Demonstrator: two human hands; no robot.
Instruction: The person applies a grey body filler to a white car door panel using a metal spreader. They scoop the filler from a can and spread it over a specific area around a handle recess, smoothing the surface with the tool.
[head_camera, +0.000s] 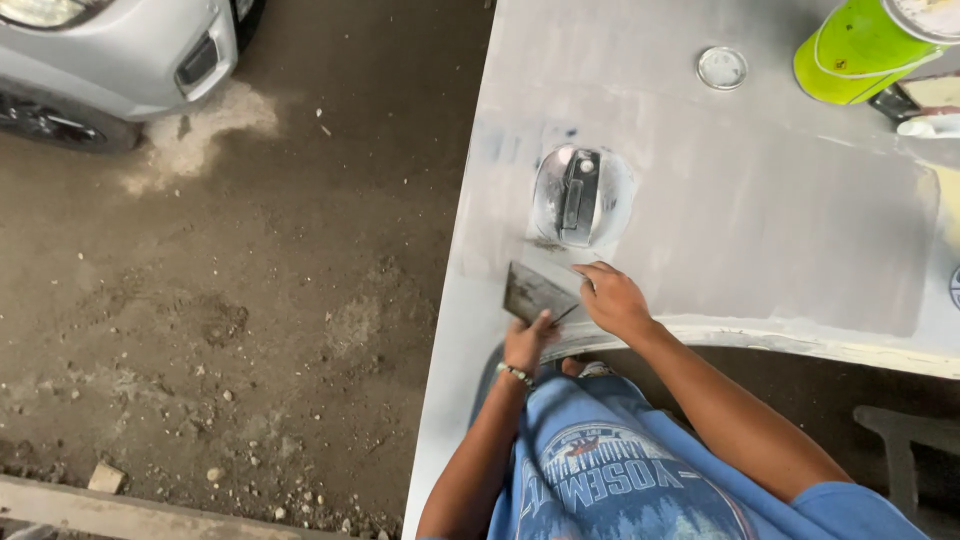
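Two hands work one flat tool, a thin dark sanding sheet (533, 293), pressed against a grey primed car body panel (760, 220). The sheet lies just below the round fuel filler recess (581, 196), which serves as the reference landmark here. The left hand (527, 343), with a beaded bracelet at the wrist, holds the lower edge of the sheet; its fingers are closed on that edge, thumb on top. The right hand (612, 298), below and slightly right of the recess, rests its fingers (592, 272) on the right end of the sheet, curled and pressing rather than clamped around it. Handling judgement: the sheet appears light, thin and flexible, with an abrasive face that grips the panel, so it is unlikely to slip but could crease or tear if bent sharply. The best hold is probably along the edges with flat finger pressure over the middle, as both hands do now. Well above and right of the recess, a small round lid (722, 67) lies on the panel, and further right a lime-green container (860, 50) lies tilted. Far to the left of the recess, beyond the dirt floor (230, 300), the front corner of a silver car (120, 60) is visible.
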